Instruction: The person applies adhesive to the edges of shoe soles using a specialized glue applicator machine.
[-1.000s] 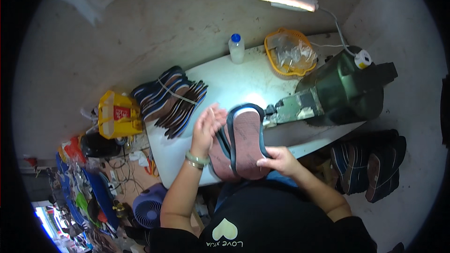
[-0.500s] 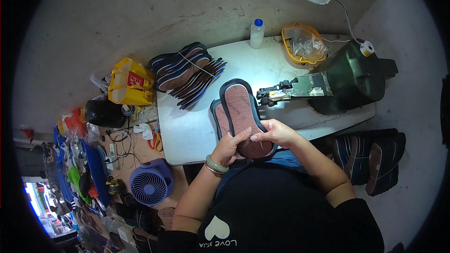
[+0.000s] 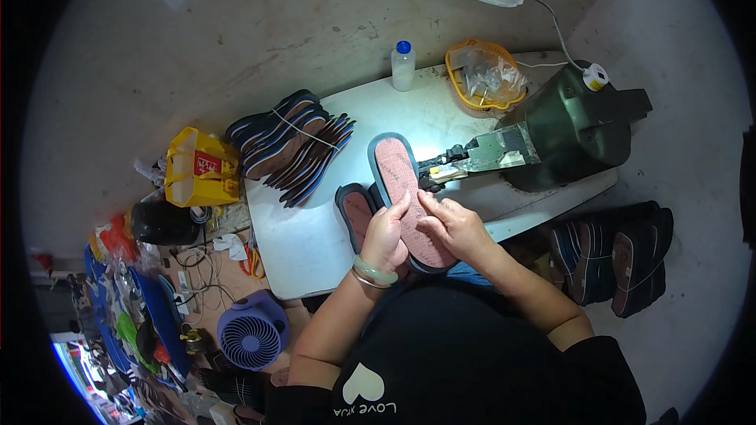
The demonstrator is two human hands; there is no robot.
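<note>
The person is holding a long oval shoe sole (image 3: 402, 197) with a rough pinkish-red top and a dark rim; it is lying on the white table (image 3: 315, 236), with its far end just beside the metal nose of the dark green sewing machine (image 3: 567, 134). The left hand (image 3: 386, 236) is pressing on the near part of the sole with the fingers bent over its left edge, and the right hand (image 3: 453, 224) is gripping the right edge, so both hands are closed on this one sole. A second sole (image 3: 354, 212) of the same kind is lying partly under the first, at its left side. At the far left part of the table a fanned stack of dark soles (image 3: 295, 145) is resting, too many to count exactly. One white plastic bottle (image 3: 403, 65) with a blue cap and one yellow basket (image 3: 484, 75) with clear bags are standing at the far edge. On the floor one yellow box (image 3: 201, 168) and one blue fan (image 3: 252, 334) are standing at the left, and more dark soles (image 3: 614, 256) are piled at the right.
</note>
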